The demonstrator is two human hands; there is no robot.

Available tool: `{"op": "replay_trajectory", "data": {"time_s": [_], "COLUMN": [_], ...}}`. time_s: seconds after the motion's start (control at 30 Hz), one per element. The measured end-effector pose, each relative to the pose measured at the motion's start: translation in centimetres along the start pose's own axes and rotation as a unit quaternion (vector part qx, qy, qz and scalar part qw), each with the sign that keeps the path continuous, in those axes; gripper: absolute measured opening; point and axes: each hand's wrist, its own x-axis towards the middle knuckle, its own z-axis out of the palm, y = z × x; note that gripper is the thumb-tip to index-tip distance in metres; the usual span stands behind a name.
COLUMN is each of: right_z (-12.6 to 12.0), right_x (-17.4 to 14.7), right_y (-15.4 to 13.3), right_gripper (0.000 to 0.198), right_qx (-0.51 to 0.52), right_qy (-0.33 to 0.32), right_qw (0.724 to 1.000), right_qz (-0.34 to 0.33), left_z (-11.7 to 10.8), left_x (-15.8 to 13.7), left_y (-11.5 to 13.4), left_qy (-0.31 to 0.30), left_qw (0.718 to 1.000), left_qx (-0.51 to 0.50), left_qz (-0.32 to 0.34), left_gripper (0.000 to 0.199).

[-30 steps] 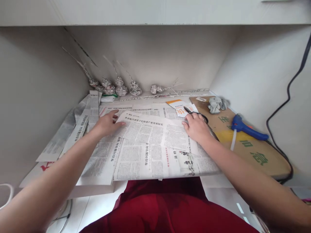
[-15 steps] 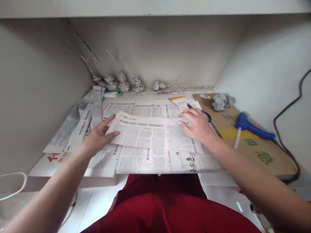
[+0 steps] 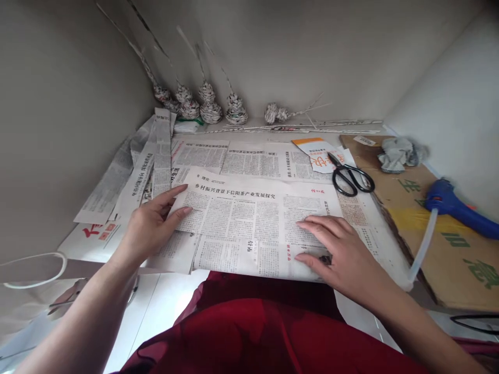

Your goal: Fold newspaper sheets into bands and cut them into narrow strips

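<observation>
A cut newspaper sheet (image 3: 241,208) with a row of large headline characters lies across other newspaper spread on the table. At its left edge my left hand (image 3: 154,223) has the paper between thumb and fingers. My right hand (image 3: 335,249) is over the sheet's lower right edge, thumb and fingers apart, with nothing visibly gripped. Something small and dark shows under its palm; I cannot make it out. Black-handled scissors (image 3: 349,176) lie slightly spread beyond my right hand, partly on an orange-and-white paper piece (image 3: 317,155).
Newspaper strips (image 3: 134,171) are piled at the left. Several woven paper gourds (image 3: 210,106) stand along the back wall, beside thin rolled paper sticks (image 3: 312,126). A blue glue gun (image 3: 454,205) and a grey crumpled cloth (image 3: 399,155) rest on cardboard (image 3: 448,259) at the right.
My right hand has moved down from the sheet's upper right to its lower right edge, uncovering the scissors. My left hand keeps the left edge. The view has tilted and shifted.
</observation>
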Motion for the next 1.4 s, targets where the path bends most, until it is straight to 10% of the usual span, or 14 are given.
{"op": "replay_trajectory", "data": {"time_s": [0.33,0.67,0.87,1.07,1.23,1.4], "right_z": [1.5,1.2,-0.2,-2.9,-3.5,-3.8], "right_x": [-0.9,-0.9,-1.5,-2.8,-2.9,-2.5], "right_y": [0.3,0.4,0.7,1.9,1.8,1.3], "right_gripper": [0.050,0.048,0.042,0.057,0.051,0.049], "right_qx": [-0.031,-0.027,-0.003,0.168,0.373,0.420], "right_qy": [0.035,0.043,0.084,0.102,0.151,0.154], "right_qw": [0.999,0.999,0.994,0.925,0.840,0.818], "right_qz": [-0.002,-0.010,0.064,0.325,0.363,0.362], "left_z": [-1.8,-2.7,-3.0,-2.1,-1.5,-0.1], "left_x": [0.3,-1.2,-2.3,-2.4,-2.0,-2.3], "left_y": [-1.7,-2.4,-1.7,-1.1,-0.8,-0.8], "left_qy": [-0.013,0.100,0.017,0.003,-0.006,0.005], "left_qw": [0.999,0.983,0.978,0.991,0.996,0.975], "left_qx": [-0.003,0.132,0.129,0.055,0.017,0.133], "left_qz": [-0.040,0.073,0.163,0.119,0.082,0.178], "left_gripper": [0.054,0.034,0.041,0.054,0.051,0.050]}}
